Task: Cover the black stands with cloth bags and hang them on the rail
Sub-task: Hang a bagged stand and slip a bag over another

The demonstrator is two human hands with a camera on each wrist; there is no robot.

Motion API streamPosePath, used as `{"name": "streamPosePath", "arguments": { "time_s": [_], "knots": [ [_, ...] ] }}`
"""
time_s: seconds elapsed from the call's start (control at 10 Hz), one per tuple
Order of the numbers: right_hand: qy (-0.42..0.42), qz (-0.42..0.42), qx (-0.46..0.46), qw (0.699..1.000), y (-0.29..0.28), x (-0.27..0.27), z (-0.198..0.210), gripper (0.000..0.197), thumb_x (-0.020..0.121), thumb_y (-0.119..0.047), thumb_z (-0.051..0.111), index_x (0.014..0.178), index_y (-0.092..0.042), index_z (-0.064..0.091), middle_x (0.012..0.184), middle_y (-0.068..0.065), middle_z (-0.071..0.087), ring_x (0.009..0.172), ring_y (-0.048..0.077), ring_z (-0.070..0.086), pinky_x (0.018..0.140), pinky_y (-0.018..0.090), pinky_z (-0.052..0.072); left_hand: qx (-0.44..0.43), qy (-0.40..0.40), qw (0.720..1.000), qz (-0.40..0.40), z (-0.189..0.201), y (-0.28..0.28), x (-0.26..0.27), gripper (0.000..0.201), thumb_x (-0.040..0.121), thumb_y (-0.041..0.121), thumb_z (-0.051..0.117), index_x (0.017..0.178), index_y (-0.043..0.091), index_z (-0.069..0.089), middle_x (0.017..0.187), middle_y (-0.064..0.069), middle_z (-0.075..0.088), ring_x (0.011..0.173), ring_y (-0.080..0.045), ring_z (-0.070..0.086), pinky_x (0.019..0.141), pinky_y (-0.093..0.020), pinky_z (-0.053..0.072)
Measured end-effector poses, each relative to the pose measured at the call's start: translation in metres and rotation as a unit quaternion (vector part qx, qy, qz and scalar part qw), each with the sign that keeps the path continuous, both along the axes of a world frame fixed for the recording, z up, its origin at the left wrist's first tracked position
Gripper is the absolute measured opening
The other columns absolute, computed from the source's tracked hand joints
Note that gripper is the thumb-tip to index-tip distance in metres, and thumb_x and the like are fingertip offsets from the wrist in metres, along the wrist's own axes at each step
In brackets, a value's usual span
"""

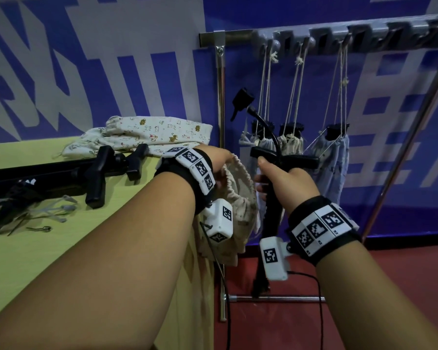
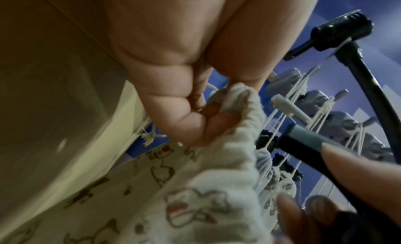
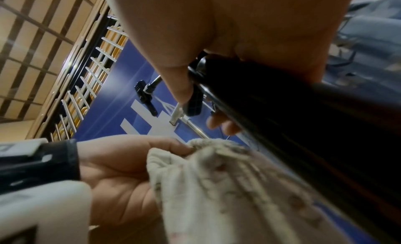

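We are gripping a black stand (image 1: 272, 210) upright in our right hand (image 1: 286, 183), fingers wrapped around its shaft just below the crossbar, near the rail (image 1: 339, 36). Our left hand (image 1: 220, 162) is pinching the gathered rim of a printed cloth bag (image 1: 238, 198) just left of the stand, thumb and curled fingers closing on the fabric. Three bagged stands (image 1: 336, 152) are hanging on the rail beyond, while more stands (image 1: 96, 170) and bags (image 1: 149, 132) are lying on the yellow table (image 1: 36, 248) at left.

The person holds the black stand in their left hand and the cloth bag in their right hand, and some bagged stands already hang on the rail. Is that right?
Almost, but the hands are swapped. In the head view the right hand grips the black stand, and the left hand pinches the cloth bag at its opening. The rest is right: bagged stands hang by their strings from the rail.
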State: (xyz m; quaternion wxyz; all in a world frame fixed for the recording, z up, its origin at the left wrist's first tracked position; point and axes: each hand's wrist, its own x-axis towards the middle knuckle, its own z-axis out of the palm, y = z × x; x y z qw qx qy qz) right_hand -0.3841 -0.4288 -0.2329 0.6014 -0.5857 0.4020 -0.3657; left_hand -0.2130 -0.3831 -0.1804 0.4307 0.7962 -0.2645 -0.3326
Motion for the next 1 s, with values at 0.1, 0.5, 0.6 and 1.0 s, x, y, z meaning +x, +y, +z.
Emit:
{"name": "streamPosePath", "arguments": {
  "time_s": [0.1,0.5,0.6,1.0],
  "knots": [
    [0.023,-0.014,-0.020,0.999,-0.003,-0.006,-0.001,0.046,0.082,-0.058,0.084,0.085,-0.012,0.082,0.085,0.003,0.082,0.085,0.027,0.079,0.090,0.050,0.064,-0.033,0.113,0.993,0.021,-0.017,-0.019,0.026,0.027,0.073,0.031,0.071,0.094,0.015,0.069,0.103,-0.011,0.073,0.095,-0.030,0.073,0.087,-0.049,0.062],
    [0.041,0.024,0.002,0.999,-0.008,-0.009,-0.010,0.033,0.086,-0.040,0.085,0.089,-0.008,0.077,0.081,0.006,0.073,0.066,0.024,0.069,0.070,0.041,0.057,-0.065,0.229,0.969,0.064,0.000,-0.005,0.014,0.012,0.095,0.015,0.058,0.084,0.013,0.058,0.049,0.000,0.050,0.036,-0.015,0.050,0.068,-0.029,0.060],
    [0.054,0.019,0.006,0.998,-0.011,-0.008,-0.016,0.038,0.079,-0.039,0.087,0.083,-0.007,0.069,0.078,0.011,0.065,0.065,0.027,0.060,0.068,0.044,0.052,-0.082,0.264,0.958,0.083,-0.003,-0.007,0.021,0.012,0.087,0.014,0.063,0.099,0.015,0.065,0.085,-0.001,0.064,0.083,-0.013,0.070,0.093,-0.039,0.055],
    [0.149,0.008,-0.020,0.989,-0.016,-0.018,-0.014,0.041,0.089,-0.048,0.080,0.097,-0.008,0.075,0.085,0.007,0.071,0.072,0.022,0.066,0.060,0.029,0.046,-0.101,0.224,0.964,0.106,-0.003,-0.008,0.023,0.019,0.092,0.027,0.064,0.080,0.014,0.056,0.058,-0.002,0.051,0.046,-0.018,0.052,0.081,-0.030,0.053]
  ]
}}
